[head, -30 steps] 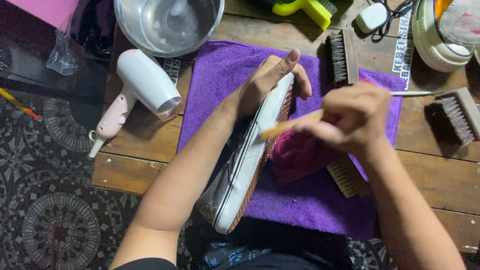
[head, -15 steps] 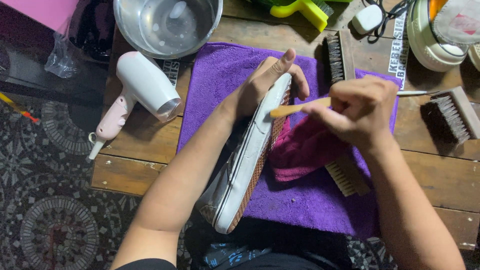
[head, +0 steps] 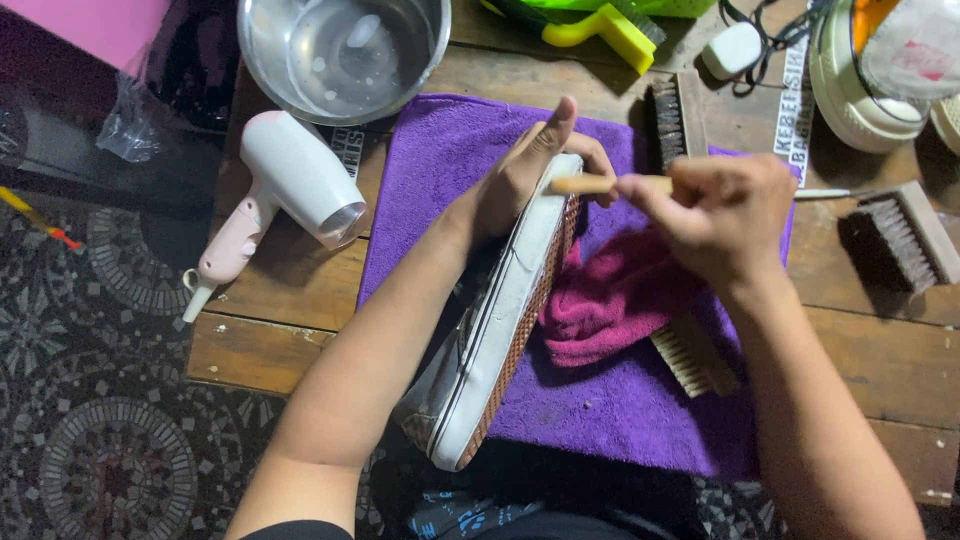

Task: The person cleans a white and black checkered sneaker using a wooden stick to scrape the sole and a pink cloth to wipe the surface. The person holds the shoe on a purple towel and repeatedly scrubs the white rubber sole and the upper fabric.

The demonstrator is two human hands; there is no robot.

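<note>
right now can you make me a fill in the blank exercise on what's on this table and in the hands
1. The left hand steadies a shoe turned on its side over a towel coloured ____.
2. The right hand holds a small brush with a ____ handle at the shoe's toe.
3. The white hair dryer lies just below a metal ____.
4. A crumpled ____ cloth lies right of the shoe.

Missing words: purple; wooden; bowl; pink

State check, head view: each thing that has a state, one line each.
White-soled canvas shoe: on its side, sole edge up, held by left hand.
Wooden-handled small brush: gripped in right hand, at the shoe's toe.
Steel bowl: upright, holds water.
White and pink hair dryer: lying on the wooden table.
Magenta cloth: crumpled on the purple towel.
</note>
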